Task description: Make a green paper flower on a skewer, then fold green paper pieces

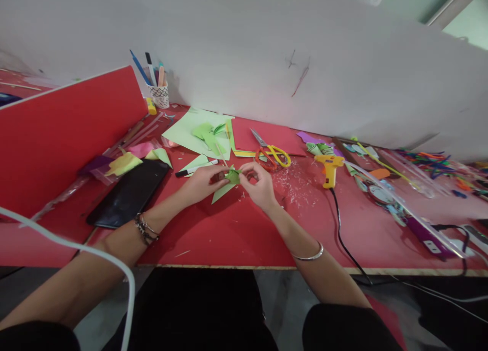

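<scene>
Your left hand (pixel 204 182) and right hand (pixel 260 185) pinch a small green paper piece (pixel 233 176) between their fingertips, over a pale green scrap (pixel 221 193) on the red table (pixel 244 234). Near your left hand lies a marker (pixel 196 168); just beyond your right, scissors (pixel 268 148); farther right, a yellow glue gun (pixel 329 169).
</scene>
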{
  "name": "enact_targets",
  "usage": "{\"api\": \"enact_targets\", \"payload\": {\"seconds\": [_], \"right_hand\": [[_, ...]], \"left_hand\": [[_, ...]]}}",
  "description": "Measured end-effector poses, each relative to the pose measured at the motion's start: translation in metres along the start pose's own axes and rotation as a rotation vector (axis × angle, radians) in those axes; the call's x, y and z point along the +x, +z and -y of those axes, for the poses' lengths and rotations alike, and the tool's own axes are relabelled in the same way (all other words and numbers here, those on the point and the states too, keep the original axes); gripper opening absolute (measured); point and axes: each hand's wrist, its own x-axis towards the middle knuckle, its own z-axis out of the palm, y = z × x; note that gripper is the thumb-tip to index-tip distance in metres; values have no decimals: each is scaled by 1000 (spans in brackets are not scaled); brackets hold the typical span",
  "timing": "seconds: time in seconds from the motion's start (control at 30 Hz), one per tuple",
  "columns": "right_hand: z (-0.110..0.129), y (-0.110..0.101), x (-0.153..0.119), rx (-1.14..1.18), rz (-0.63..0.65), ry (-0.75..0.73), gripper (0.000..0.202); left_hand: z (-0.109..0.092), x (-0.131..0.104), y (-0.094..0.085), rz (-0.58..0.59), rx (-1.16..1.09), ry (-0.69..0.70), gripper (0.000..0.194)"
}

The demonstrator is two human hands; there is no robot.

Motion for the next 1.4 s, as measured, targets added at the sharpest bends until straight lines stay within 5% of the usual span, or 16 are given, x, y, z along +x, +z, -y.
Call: {"api": "enact_targets", "payload": {"seconds": [0.1, 0.3, 0.67, 0.93, 1.4], "right_hand": [[1, -1, 1, 33, 84, -25, 1], [-4, -2, 4, 258, 155, 155, 26], [-5, 1, 1, 405, 279, 367, 21], [-6, -2, 3, 243, 294, 322, 22], [-4, 1, 1, 320, 299, 321, 23]], "left_hand": [[-2, 0, 0, -10, -47, -31, 18], [-6, 0, -1, 20, -91, -49, 17], [-7, -1, -4, 36, -164, -2, 18], [-8, -1, -3, 25, -177, -13, 13], [-6, -2, 1, 27, -141, 17, 18]]}}
